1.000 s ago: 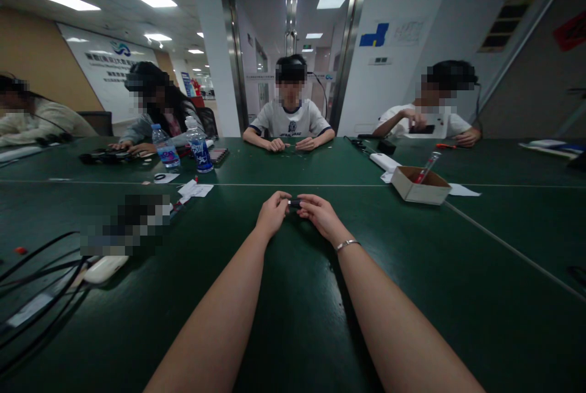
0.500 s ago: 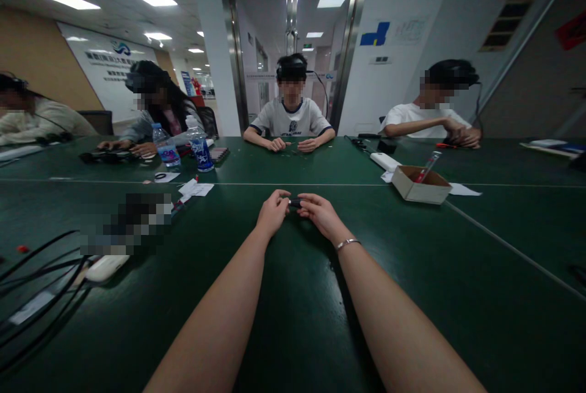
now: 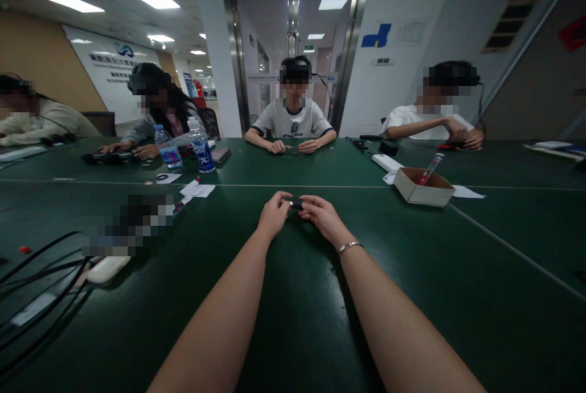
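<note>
Both my forearms stretch out over a dark green table (image 3: 297, 307). My left hand (image 3: 273, 215) and my right hand (image 3: 323, 216) meet at mid-table, fingers curled. Between their fingertips they pinch a small dark object (image 3: 296, 204) with a pale end; I cannot make out what it is. A silver bracelet (image 3: 348, 246) circles my right wrist.
A cardboard box (image 3: 422, 187) holding a red-tipped tool stands to the right, with a white device (image 3: 387, 163) behind it. Two water bottles (image 3: 200, 147) and paper slips sit at left. Black cables (image 3: 36, 271) and a white gadget (image 3: 104, 269) lie near left. Several people sit across the table.
My hands stay together on the small object, hardly moving. The person at the far right lowered their hands to the table. The view shifted slightly.
</note>
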Action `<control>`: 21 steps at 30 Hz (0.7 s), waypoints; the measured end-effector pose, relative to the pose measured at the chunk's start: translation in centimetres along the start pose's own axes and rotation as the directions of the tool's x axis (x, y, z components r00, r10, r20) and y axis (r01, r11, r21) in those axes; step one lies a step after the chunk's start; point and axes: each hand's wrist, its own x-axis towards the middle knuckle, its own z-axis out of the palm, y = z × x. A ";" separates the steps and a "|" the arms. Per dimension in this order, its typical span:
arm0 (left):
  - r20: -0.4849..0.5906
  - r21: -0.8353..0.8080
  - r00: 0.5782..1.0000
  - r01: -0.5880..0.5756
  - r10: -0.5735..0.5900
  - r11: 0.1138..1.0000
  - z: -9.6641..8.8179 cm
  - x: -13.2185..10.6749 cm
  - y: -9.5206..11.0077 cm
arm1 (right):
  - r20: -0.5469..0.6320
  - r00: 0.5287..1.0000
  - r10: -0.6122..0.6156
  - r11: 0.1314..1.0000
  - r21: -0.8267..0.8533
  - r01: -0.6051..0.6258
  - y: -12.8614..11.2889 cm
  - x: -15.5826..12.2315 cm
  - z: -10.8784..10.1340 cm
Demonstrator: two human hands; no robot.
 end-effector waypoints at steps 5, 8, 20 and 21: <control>-0.008 0.011 1.000 -0.015 0.015 1.000 0.0 0.1 -0.2 | -0.008 1.000 0.001 1.000 -0.008 -0.001 -0.1 -0.1 0.0; -0.002 -0.011 1.000 -0.016 0.016 1.000 0.1 0.1 -0.3 | -0.009 1.000 0.000 1.000 -0.006 0.000 -0.1 -0.2 0.1; -0.013 -0.026 1.000 -0.022 0.022 0.999 0.1 0.2 -0.3 | 0.013 1.000 -0.007 1.000 -0.016 0.007 0.2 0.1 -0.2; -0.013 -0.024 1.000 -0.022 0.022 0.999 0.1 0.2 -0.4 | 0.010 1.000 -0.006 1.000 -0.015 0.006 0.2 0.1 -0.2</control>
